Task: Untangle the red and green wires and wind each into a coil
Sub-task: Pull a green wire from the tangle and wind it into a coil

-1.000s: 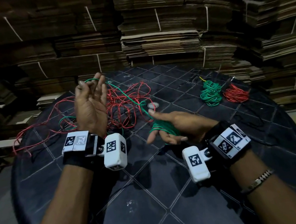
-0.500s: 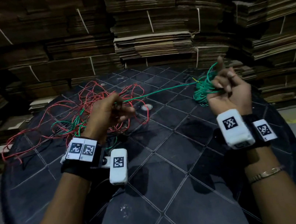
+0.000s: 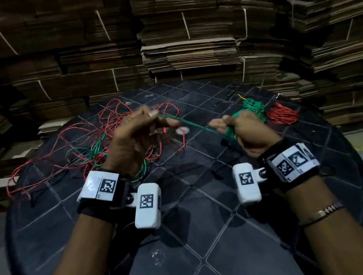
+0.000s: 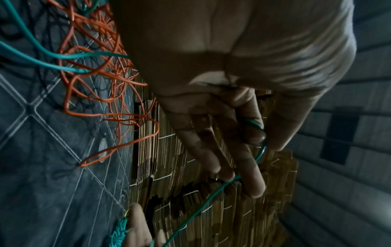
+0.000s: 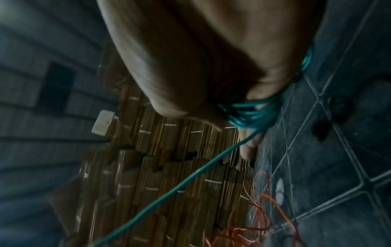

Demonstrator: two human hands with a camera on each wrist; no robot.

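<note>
My left hand [image 3: 157, 119] is raised over the table and pinches the green wire [image 3: 192, 124], which slides between its fingertips [image 4: 257, 188]. The strand runs taut to my right hand [image 3: 224, 126], where green turns [image 5: 251, 113] are wound around the fingers into a small coil [image 3: 231, 133]. A loose tangle of red and green wire [image 3: 96, 146] lies spread on the table behind and left of my left hand. The tangle's red loops [image 4: 101, 80] show in the left wrist view.
The round black table [image 3: 202, 229] has a diamond-grid top. A finished green coil [image 3: 252, 105] and a red coil [image 3: 282, 113] lie at its far right. A small white disc [image 3: 183, 130] sits mid-table. Tied stacks of flat cardboard [image 3: 184, 41] wall the back.
My right hand has swung back left and down from over the finished coils, laying another turn of green wire on its fingers. My left hand has lifted slightly, still pinching the strand.
</note>
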